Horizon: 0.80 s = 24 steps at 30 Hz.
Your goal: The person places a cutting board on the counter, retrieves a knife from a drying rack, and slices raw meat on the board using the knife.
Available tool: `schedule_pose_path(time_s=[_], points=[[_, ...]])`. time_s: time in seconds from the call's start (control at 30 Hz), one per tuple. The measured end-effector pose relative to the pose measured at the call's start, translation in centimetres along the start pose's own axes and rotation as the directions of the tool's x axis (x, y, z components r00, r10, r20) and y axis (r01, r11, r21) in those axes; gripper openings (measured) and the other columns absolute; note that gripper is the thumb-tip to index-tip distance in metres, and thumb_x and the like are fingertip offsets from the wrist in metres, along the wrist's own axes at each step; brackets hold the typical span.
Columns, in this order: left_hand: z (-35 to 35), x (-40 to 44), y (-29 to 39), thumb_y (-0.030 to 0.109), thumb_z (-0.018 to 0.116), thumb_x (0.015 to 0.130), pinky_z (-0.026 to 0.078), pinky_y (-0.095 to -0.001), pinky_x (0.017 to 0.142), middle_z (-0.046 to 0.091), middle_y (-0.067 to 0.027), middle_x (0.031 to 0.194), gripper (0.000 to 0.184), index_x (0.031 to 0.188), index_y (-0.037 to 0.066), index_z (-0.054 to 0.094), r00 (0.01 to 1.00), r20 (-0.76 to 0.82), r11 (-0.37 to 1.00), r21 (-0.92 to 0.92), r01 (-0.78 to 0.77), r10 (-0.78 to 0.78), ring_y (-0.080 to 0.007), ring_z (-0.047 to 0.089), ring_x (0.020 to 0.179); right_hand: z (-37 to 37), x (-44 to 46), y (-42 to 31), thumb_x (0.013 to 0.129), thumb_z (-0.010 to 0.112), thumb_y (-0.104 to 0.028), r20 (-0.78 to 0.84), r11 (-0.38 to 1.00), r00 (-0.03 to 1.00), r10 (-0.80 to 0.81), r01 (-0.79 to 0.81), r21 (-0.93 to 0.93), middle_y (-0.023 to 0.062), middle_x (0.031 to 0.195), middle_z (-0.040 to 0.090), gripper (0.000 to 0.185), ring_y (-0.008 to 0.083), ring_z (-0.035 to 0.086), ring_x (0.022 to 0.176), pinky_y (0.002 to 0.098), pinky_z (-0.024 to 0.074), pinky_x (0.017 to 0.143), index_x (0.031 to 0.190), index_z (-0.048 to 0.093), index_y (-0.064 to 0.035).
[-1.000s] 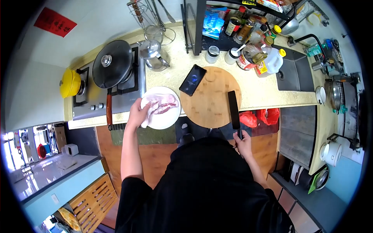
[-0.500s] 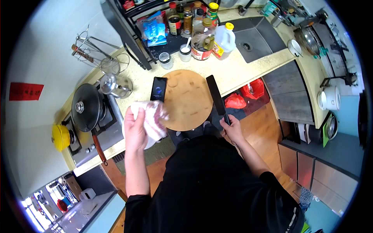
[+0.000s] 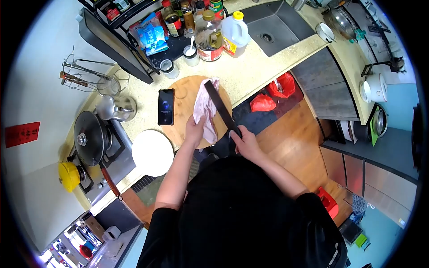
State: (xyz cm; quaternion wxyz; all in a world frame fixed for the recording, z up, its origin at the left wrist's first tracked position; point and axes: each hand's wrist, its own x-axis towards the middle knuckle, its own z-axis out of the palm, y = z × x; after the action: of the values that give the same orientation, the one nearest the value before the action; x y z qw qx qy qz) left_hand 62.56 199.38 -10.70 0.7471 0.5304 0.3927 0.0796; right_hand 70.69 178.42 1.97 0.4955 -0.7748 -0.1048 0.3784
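A long pale pink slab of meat (image 3: pixel 205 105) lies on the round wooden board (image 3: pixel 182 87). My left hand (image 3: pixel 195 130) rests on the meat's left edge near its lower half, the fingers closed on it. In my right hand (image 3: pixel 242 139) is the handle of a dark cleaver (image 3: pixel 220 105), whose blade slants over the right side of the meat. Whether the blade touches the meat cannot be made out. A black phone (image 3: pixel 166 107) lies at the board's left edge. The white plate (image 3: pixel 153 153) at the lower left of the board holds nothing.
A lidded wok (image 3: pixel 90 139) and a yellow pot (image 3: pixel 69 177) stand on the stove at left. Behind the board are two small jars (image 3: pixel 169 69), a large glass jar (image 3: pixel 208 38) and a white jug (image 3: pixel 235 33). The sink (image 3: pixel 281 27) lies back right; red bags (image 3: pixel 262 103) are below the counter.
The meat has gone from the plate, lifted in my left hand, to the board. My right hand has brought the cleaver left over it. The view has turned.
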Motion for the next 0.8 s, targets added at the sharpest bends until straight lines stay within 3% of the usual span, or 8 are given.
schedule_pose_path(time_s=[0.2, 0.23, 0.33, 0.47, 0.5, 0.57, 0.63, 0.8], points=[[-2.9, -0.2, 1.7, 0.015, 0.081, 0.082, 0.055, -0.0368, 0.085, 0.073, -0.0173, 0.105, 0.048, 0.121, -0.002, 0.061, 0.997, 0.062, 0.838, 0.541, -0.076, 0.05, -0.0285, 0.071, 0.094, 1.6, 2.0, 3.7, 0.103, 0.059, -0.029, -0.097, 0.982, 0.989, 0.113, -0.126, -0.142, 0.0223, 0.074, 0.069, 0.031, 0.0328, 0.069, 0.057, 0.0436, 0.0544, 0.055, 0.109, 0.058, 0.0011], [-2.9, -0.8, 3.4, 0.016, 0.081, 0.08, 0.055, -0.0389, 0.086, 0.073, -0.0194, 0.105, 0.05, 0.122, -0.002, 0.06, 0.996, 0.066, 0.771, 0.631, -0.086, 0.057, -0.0315, 0.071, 0.096, 1.1, 2.3, 4.4, 0.102, 0.059, -0.031, -0.113, 0.961, 0.993, 0.039, -0.068, -0.269, 0.0272, 0.083, 0.07, 0.033, 0.0439, 0.07, 0.071, 0.0514, 0.0551, 0.067, 0.115, 0.058, -0.0006], [-2.8, -1.2, 4.2, 0.02, 0.08, 0.081, 0.054, -0.0449, 0.09, 0.07, -0.0231, 0.111, 0.055, 0.127, -0.001, 0.057, 0.989, 0.044, 0.628, 0.769, -0.124, 0.141, -0.0387, 0.068, 0.103, 0.1, 1.9, 4.6, 0.102, 0.058, -0.03, -0.154, 0.882, 0.972, -0.179, 0.089, -0.462, 0.0296, 0.087, 0.069, 0.033, 0.0495, 0.067, 0.083, 0.0567, 0.0529, 0.076, 0.119, 0.058, -0.0023], [0.5, -2.7, 4.7, 0.026, 0.079, 0.083, 0.051, -0.047, 0.095, 0.063, -0.0251, 0.119, 0.063, 0.132, -0.003, 0.053, 0.922, -0.024, 0.451, 0.877, -0.166, 0.385, -0.0426, 0.061, 0.114, -0.6, 1.7, 2.3, 0.101, 0.058, -0.026, -0.082, 0.83, 0.959, -0.27, 0.188, -0.526, 0.0262, 0.097, 0.07, 0.029, 0.0482, 0.066, 0.093, 0.0553, 0.0526, 0.081, 0.121, 0.058, -0.0055], [1.8, -3.8, 6.5, 0.028, 0.077, 0.084, 0.05, -0.0479, 0.097, 0.058, -0.0263, 0.124, 0.064, 0.133, -0.004, 0.051, 0.954, -0.04, 0.437, 0.894, -0.098, 0.296, -0.0437, 0.056, 0.117, -0.6, 2.0, 2.0, 0.101, 0.058, -0.025, -0.042, 0.808, 0.951, -0.308, 0.238, -0.539, 0.0256, 0.098, 0.069, 0.029, 0.0478, 0.066, 0.093, 0.055, 0.0526, 0.081, 0.122, 0.057, -0.0055], [1.7, -2.9, 4.7, 0.026, 0.076, 0.083, 0.05, -0.0473, 0.098, 0.057, -0.0264, 0.125, 0.064, 0.132, -0.005, 0.051, 0.936, -0.027, 0.436, 0.89, -0.138, 0.351, -0.0439, 0.056, 0.117, -0.7, 3.1, 1.2, 0.1, 0.058, -0.023, 0.051, 0.756, 0.923, -0.382, 0.343, -0.558, 0.0243, 0.102, 0.068, 0.029, 0.0471, 0.066, 0.094, 0.0545, 0.0527, 0.081, 0.122, 0.056, -0.0055], [1.4, -1.7, 3.2, 0.016, 0.075, 0.079, 0.052, -0.0477, 0.095, 0.058, -0.0261, 0.116, 0.051, 0.121, -0.004, 0.055, 0.901, -0.021, 0.447, 0.873, -0.195, 0.434, -0.0439, 0.057, 0.113, -0.6, 4.6, 1.3, 0.099, 0.058, -0.023, 0.151, 0.71, 0.923, -0.354, 0.37, -0.598, 0.0239, 0.102, 0.068, 0.028, 0.0459, 0.066, 0.094, 0.0544, 0.0527, 0.08, 0.121, 0.055, -0.0044], [-1.7, -2.6, 2.6, 0.012, 0.073, 0.079, 0.052, -0.0462, 0.094, 0.06, -0.0222, 0.114, 0.044, 0.118, -0.003, 0.059, 0.902, 0.142, 0.296, 0.914, -0.278, 0.408, -0.0407, 0.057, 0.114, -0.7, 5.5, -0.1, 0.1, 0.056, -0.023, 0.322, 0.549, 0.922, -0.217, 0.388, -0.741, 0.0237, 0.1, 0.069, 0.024, 0.0424, 0.068, 0.088, 0.0534, 0.0546, 0.073, 0.114, 0.055, -0.0034]])
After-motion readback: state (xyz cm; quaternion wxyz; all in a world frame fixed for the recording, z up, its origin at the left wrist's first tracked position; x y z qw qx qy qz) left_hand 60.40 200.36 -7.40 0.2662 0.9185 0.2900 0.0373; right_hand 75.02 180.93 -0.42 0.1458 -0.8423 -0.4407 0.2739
